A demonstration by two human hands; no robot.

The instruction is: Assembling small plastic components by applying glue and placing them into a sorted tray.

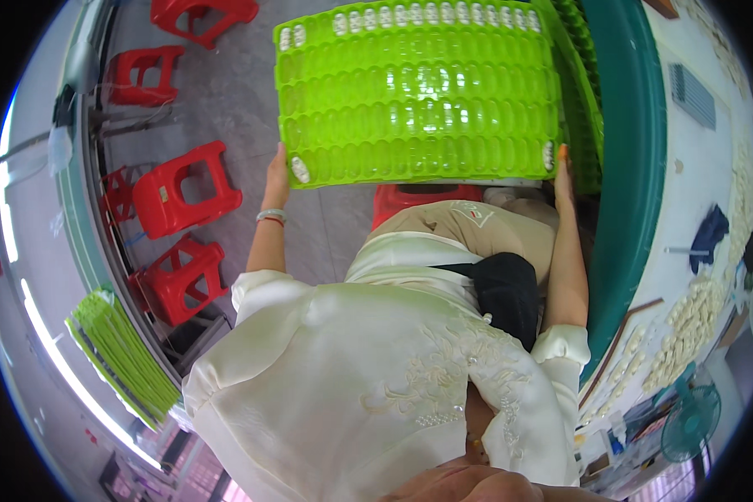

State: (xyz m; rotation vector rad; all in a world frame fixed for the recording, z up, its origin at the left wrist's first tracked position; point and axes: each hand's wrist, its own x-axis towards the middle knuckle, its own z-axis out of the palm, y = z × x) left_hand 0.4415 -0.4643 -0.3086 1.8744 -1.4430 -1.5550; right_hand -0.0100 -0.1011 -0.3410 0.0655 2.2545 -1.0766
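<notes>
I hold a bright green plastic tray (418, 119) out in front of me, over the grey floor. It has rows of rounded oval slots. White oval pieces (432, 14) with dark specks fill most of the far row, and single ones sit in the near left and near right corners; the slots between show bare green plastic. My left hand (277, 179) grips the near left edge, and my right hand (565, 181) grips the near right edge. Most of the fingers are hidden under or behind the tray's sides.
More green trays (579, 71) stand right beside the held one, next to a dark green table edge (636, 192). Many pale pieces (686, 335) lie on the white tabletop. Red stools (184, 191) stand along the left, and a stack of green trays (121, 356) is at lower left.
</notes>
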